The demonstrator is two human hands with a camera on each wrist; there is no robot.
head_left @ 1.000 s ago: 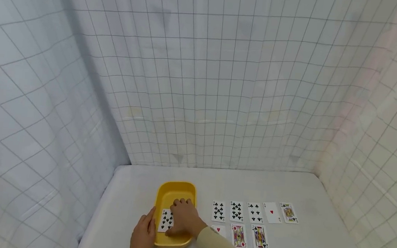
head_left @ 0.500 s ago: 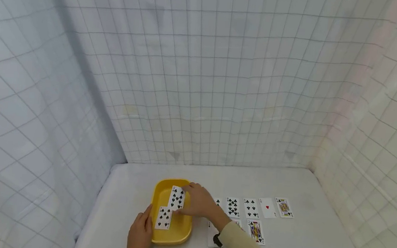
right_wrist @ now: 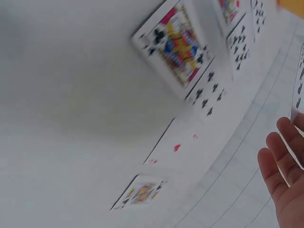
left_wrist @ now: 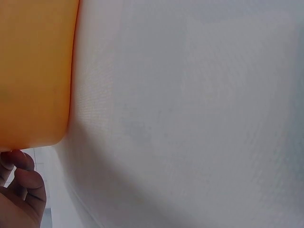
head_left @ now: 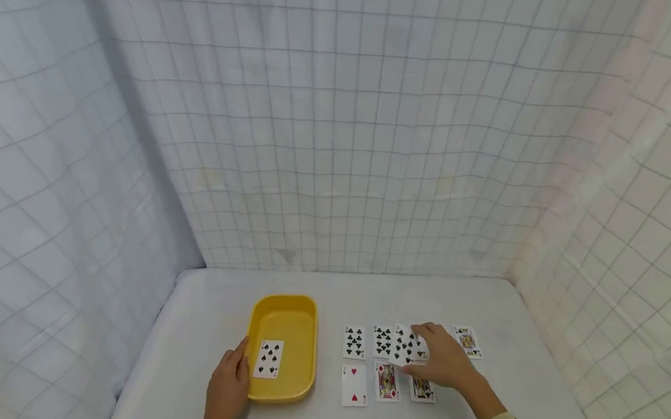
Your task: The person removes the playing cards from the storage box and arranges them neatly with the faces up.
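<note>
The right hand (head_left: pixel 439 362) hovers over the rows of playing cards on the white worktop (head_left: pixel 515 362) and pinches a spade card (head_left: pixel 403 344) by its edge, holding it face up just above the back row. From the head view its count looks like a nine, though the pips are too small to be sure. In the right wrist view the fingers (right_wrist: pixel 280 164) show at the frame edge with a sliver of that held card beside them. The left hand (head_left: pixel 227 388) rests against the near left side of the yellow tray (head_left: pixel 302 307), fingers straight along its wall. One spade card (head_left: pixel 268 359) lies face up on the tray's floor. On the worktop, club cards (head_left: pixel 354 341) lie in the back row and a two of hearts (head_left: pixel 354 384) in the front row beside a face card (head_left: pixel 387 380).
</note>
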